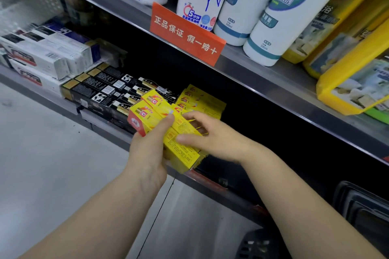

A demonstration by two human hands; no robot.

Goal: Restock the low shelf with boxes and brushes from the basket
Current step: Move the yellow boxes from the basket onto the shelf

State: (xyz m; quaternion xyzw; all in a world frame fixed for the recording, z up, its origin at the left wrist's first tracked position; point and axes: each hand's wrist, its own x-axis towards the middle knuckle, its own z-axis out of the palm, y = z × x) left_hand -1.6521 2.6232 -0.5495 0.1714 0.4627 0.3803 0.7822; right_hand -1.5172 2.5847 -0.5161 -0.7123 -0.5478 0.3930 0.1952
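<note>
Your left hand (147, 153), in the centre of the frame, is closed around a bundle of long yellow boxes (179, 139), with the thumb pressed on the top face near the red end. Your right hand (212, 134), just to the right, lies on the same bundle with its fingers half spread and the thumb flat on the printed side; it does not pinch anything. The bundle is at the front edge of the low shelf (210, 183). Just behind it, more yellow boxes (202, 99) lie on this shelf. To their left lie black boxes (101, 88), and further to the upper left white boxes (42, 57). On the shelf above stand white bottles (242, 6) behind an orange sign (187, 33). A dark basket (259, 244) shows at the bottom right.
</note>
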